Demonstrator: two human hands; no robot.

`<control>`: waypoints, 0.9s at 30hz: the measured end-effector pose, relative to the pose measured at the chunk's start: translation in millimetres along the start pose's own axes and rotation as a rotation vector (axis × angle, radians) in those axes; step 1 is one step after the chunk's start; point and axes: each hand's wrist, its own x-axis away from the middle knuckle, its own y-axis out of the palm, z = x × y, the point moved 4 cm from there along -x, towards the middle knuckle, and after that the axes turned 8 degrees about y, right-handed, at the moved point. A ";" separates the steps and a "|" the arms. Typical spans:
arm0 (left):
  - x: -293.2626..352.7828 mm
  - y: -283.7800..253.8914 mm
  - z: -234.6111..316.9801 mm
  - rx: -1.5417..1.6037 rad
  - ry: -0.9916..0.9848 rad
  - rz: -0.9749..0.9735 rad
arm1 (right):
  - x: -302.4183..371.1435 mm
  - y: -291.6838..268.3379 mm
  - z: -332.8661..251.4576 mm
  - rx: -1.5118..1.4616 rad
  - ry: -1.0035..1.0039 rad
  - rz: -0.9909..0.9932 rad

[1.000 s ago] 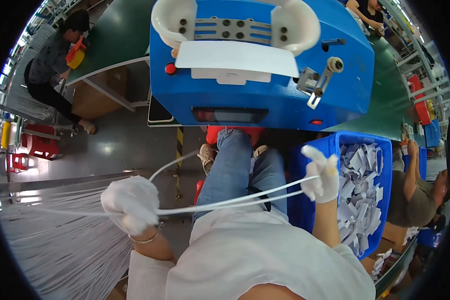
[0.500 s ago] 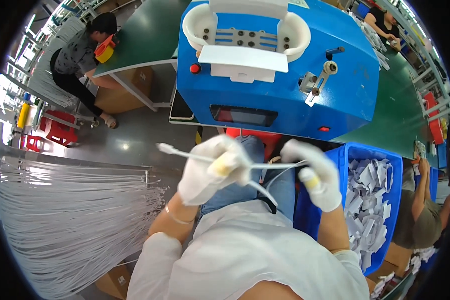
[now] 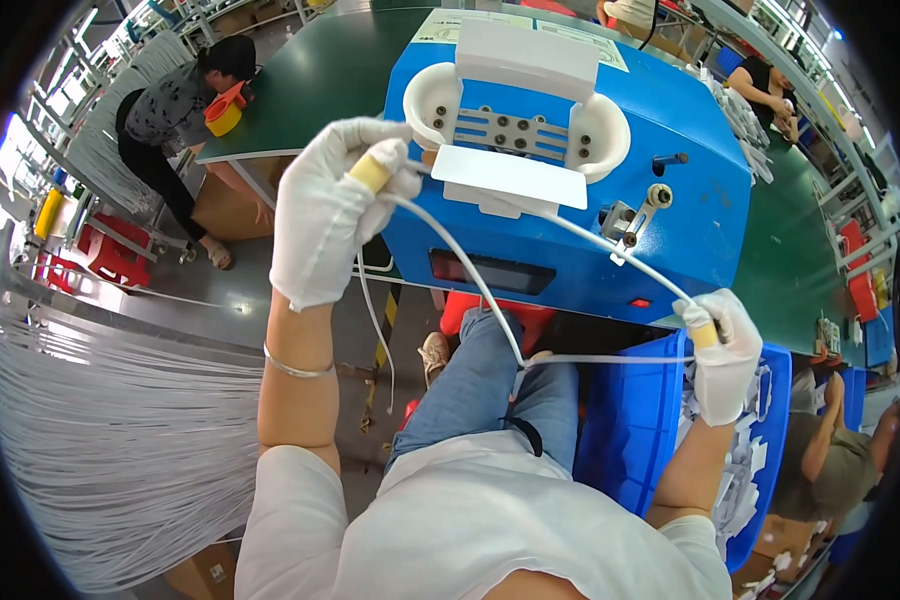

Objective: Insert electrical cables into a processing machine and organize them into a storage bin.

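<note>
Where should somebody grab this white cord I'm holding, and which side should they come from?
Probably pinch the upper span of the white cord between your left grip and right grip, coming from above, fingers across its length. That span runs nearly straight in front of the blue machine, whereas the lower part droops and bends sharply.

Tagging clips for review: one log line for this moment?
left hand: holding cable near machine | right hand: holding cable near bin | cable: white, bent
</note>
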 end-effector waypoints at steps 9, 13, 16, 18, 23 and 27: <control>-8.9 10.7 -10.3 -0.137 -0.047 0.130 | -7.7 -7.8 1.5 0.006 -0.021 0.039; -3.7 15.4 -8.3 -0.276 0.228 0.137 | -17.8 -38.0 4.0 0.101 0.047 0.123; 1.3 12.7 -11.0 -0.320 0.275 0.138 | -41.9 -67.0 0.9 0.140 0.167 0.239; 2.3 8.0 -14.8 -0.313 0.292 0.148 | -70.3 -75.4 -4.6 0.322 -0.060 0.243; 17.3 1.6 -12.8 -0.244 0.259 0.193 | -115.8 -53.4 26.4 0.282 0.053 -0.095; 43.0 -22.6 -12.3 -0.229 0.263 0.249 | -104.2 -61.5 22.5 0.191 -0.042 0.054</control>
